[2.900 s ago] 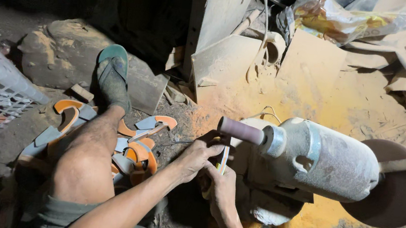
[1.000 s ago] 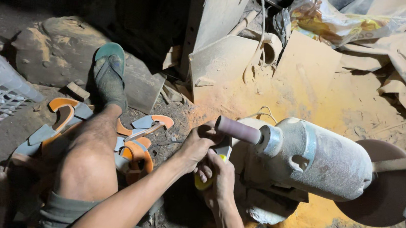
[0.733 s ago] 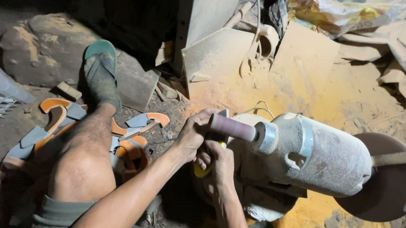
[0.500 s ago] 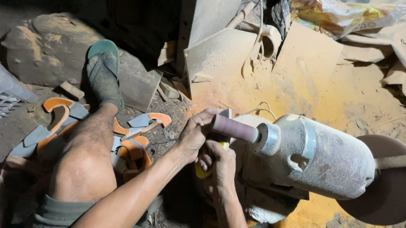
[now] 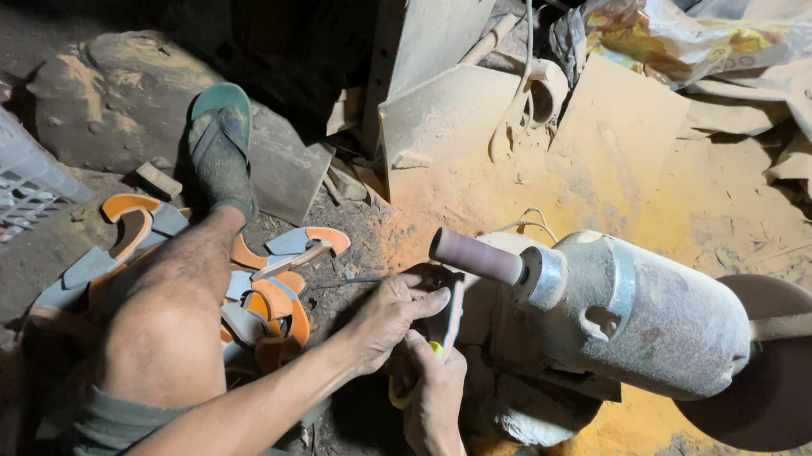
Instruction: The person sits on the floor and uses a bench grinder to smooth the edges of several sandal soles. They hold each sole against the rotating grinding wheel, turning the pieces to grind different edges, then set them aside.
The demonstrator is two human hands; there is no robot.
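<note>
Both hands have lifted the curved piece [image 5: 450,315] up under the sanding drum [image 5: 476,257]; left hand [image 5: 389,315] and right hand [image 5: 431,394] are clamped on it, wrists bent.

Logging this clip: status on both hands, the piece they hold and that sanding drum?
Left hand and right hand grip one curved strip. Strip just below the sanding drum; contact unclear. Cut pieces piled by the knee, clear of the hands.
</note>
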